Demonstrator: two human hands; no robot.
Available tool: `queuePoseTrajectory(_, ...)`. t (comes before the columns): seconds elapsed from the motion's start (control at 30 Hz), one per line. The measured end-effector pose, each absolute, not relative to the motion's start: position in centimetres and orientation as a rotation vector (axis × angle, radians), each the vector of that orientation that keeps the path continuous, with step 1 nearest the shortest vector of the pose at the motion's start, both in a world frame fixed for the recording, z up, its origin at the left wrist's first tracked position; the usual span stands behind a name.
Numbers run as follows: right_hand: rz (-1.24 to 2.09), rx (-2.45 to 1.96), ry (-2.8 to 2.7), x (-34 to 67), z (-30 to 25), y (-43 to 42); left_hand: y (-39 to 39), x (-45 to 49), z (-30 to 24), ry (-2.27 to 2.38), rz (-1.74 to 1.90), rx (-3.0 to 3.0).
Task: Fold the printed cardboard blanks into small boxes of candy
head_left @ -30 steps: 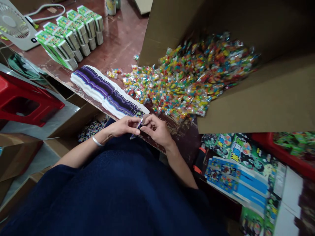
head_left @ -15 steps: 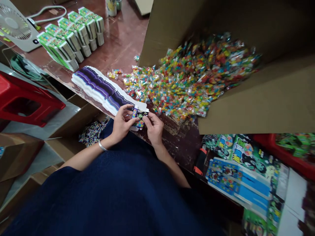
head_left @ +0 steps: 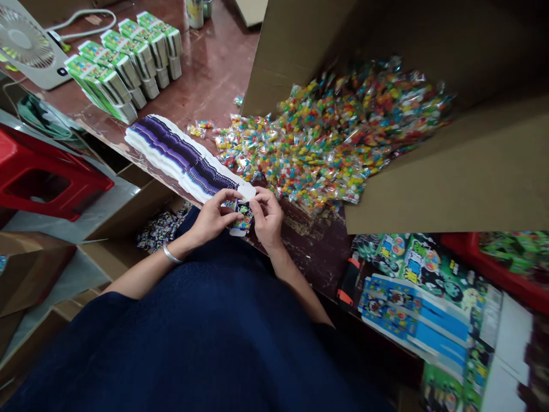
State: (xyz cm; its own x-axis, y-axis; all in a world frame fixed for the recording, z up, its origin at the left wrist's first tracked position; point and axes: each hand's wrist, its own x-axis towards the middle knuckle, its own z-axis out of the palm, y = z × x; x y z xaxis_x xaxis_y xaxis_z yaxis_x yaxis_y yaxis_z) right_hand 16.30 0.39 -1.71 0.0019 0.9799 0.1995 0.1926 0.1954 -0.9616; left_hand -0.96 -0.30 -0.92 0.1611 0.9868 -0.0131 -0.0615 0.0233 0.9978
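Between my two hands is a small printed candy box (head_left: 244, 214), dark with colourful pictures and white end flaps. My left hand (head_left: 217, 216) grips its left side, thumb across the printed front. On the right, my right hand (head_left: 267, 217) pinches the box near its upper white flap. Just beyond my left hand, a long fanned row of flat purple-and-white cartons (head_left: 180, 154) lies along the table edge. A heap of small clear candy packets (head_left: 309, 143) spreads past my hands, spilling from a large cardboard box (head_left: 429, 194).
Stacks of green-and-white flat cartons (head_left: 124, 63) stand at the far left beside a white fan (head_left: 26, 46). Below the table edge, an open box holds many small finished-looking packs (head_left: 163, 229). A red stool (head_left: 47, 171) is at left; printed blue cartons (head_left: 416, 320) lie at right.
The candy box has turned more upright, with its white top flap now standing out between my hands. My right hand has shifted slightly up to that flap.
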Motion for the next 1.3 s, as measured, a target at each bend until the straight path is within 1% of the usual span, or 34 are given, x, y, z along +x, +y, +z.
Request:
queuePoseTrajectory(0.13, 1.032, -1.133, -1.334, 16.2, -0.8, 1.1, -0.2, -0.9, -1.0, 1.076, 1.21, 1.219)
queuePoseTrajectory(0.27, 1.144, -1.086, -1.405, 16.7, 0.2, 1.9, -0.4, -1.4, -0.5, 1.059, 1.171, 1.308)
queuePoseTrajectory(0.4, 1.31, -1.135, -1.373, 17.4, 0.8, 2.9, -0.6, -1.9, -0.1, 1.056, 1.138, 1.406)
queuePoseTrajectory(0.57, 1.413, -1.155, -1.342, 17.8, 0.9, 4.1, -0.8, -1.9, 0.2, 1.032, 1.128, 1.382)
queuePoseTrajectory(0.67, 1.403, -1.159, -1.36, 17.8, 1.0, 4.2, -0.9, -2.0, 0.2, 1.02, 1.089, 1.326)
queuePoseTrajectory(0.87, 1.169, -1.145, -1.512, 17.7, 1.3, 2.8, -1.1, -2.0, 0.1, 1.033, 1.087, 1.271)
queuePoseTrajectory(1.03, 1.265, -1.057, -1.475, 17.6, 0.4, 1.0, -1.0, -1.6, -0.1, 1.062, 1.13, 1.216)
queuePoseTrajectory(1.13, 1.341, -1.034, -1.552, 18.3, 0.0, 1.5, -0.6, -1.6, -0.1, 1.08, 1.091, 1.226)
queuePoseTrajectory(1.17, 1.327, -1.055, -1.599, 19.0, 0.1, 2.2, -0.5, -1.7, 0.0, 1.095, 1.048, 1.251)
queuePoseTrajectory(1.23, 1.14, -1.187, -1.668, 21.3, 0.6, 4.3, -0.1, -2.0, 0.3, 1.132, 0.948, 1.305)
queuePoseTrajectory(1.3, 0.661, -1.467, -1.631, 24.5, 1.4, 6.9, 0.1, -2.4, 0.6, 1.166, 0.884, 1.281)
